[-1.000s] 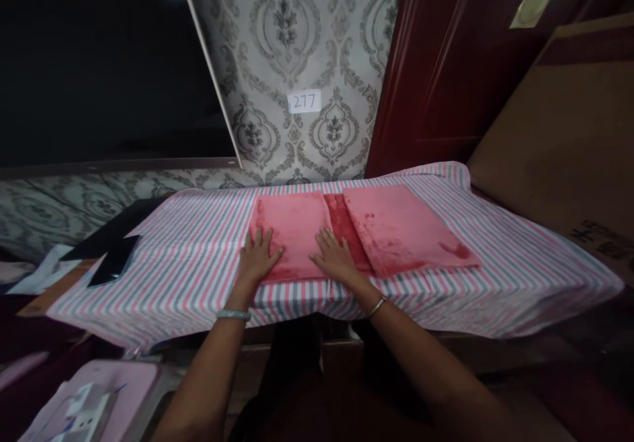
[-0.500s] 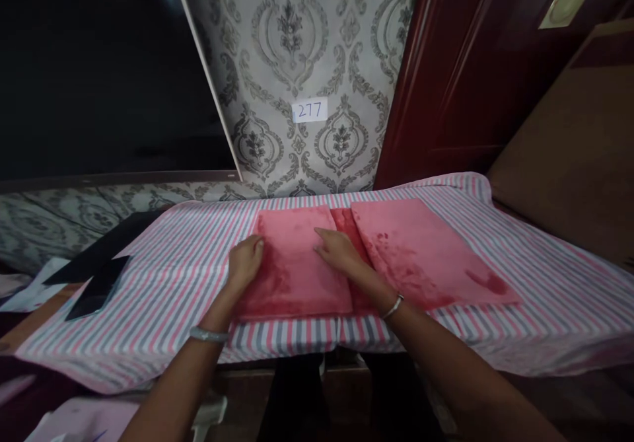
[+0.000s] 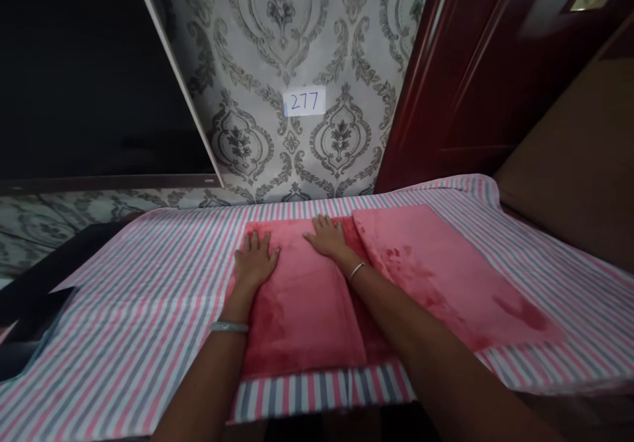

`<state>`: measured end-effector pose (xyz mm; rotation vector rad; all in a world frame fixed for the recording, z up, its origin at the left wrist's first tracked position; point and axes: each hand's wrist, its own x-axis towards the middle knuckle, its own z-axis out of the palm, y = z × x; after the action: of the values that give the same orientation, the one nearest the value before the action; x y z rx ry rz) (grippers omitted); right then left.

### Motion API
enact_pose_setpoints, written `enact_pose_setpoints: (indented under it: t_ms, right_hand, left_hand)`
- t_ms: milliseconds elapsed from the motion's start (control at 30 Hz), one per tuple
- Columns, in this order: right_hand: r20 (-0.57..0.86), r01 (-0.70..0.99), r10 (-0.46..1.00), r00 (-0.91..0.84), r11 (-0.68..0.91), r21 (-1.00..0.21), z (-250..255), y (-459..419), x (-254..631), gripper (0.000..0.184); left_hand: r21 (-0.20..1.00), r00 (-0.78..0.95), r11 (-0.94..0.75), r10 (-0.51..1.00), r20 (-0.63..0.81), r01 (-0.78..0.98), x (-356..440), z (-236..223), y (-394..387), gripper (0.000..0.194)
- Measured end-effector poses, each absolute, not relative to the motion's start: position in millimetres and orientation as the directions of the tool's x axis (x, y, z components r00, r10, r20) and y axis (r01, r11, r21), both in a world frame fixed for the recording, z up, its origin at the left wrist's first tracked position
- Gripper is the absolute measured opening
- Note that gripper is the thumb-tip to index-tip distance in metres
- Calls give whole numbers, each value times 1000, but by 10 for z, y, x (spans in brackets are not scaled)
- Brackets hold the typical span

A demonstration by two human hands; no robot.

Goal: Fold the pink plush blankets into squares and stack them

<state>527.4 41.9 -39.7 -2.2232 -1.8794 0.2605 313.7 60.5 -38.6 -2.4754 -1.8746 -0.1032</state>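
Striped cloth (image 3: 163, 283) spreads beneath everything, and the folded pink fabric (image 3: 307, 310) lies across its middle, from near the far edge to just inside the near edge. The right panel (image 3: 450, 270) is the wider fold; a darker red strip (image 3: 370, 330) shows between it and the left panel (image 3: 317, 296). Both hands are open and apart, fingers spread, palms down on the left panel — the left hand (image 3: 255, 263) at its left edge, the right hand (image 3: 327, 237) by its far right corner. Each wrist wears a bangle.
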Motion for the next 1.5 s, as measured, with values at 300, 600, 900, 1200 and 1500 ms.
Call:
enact_pose_setpoints:
  t_ms: [300, 600, 900, 1200, 1500]
  right_hand:
    - [-92, 916, 971, 220, -238, -323, -320, 416, 5418, 73]
    - [112, 960, 993, 44, -11, -281, -205, -502, 4865, 69]
    - [72, 957, 997, -8, 29, -289, -343, -936, 4775, 67]
    - [137, 955, 986, 99, -55, -291, -194, -1627, 5485, 66]
    - [113, 948, 945, 308, -295, -118, -555, -2110, 6062, 57]
  left_hand:
    - [16, 272, -274, 959, 79, 961, 3130, -352, 610, 66]
    - [23, 308, -314, 941, 142, 949, 3121, -262, 564, 65]
    - [55, 346, -356, 928, 139, 933, 3235, 78, 191, 65]
    - [73, 674, -677, 736, 67, 732, 3499, -307, -897, 64]
    - [-36, 676, -678, 726, 128, 734, 3612, -536, -1069, 58]
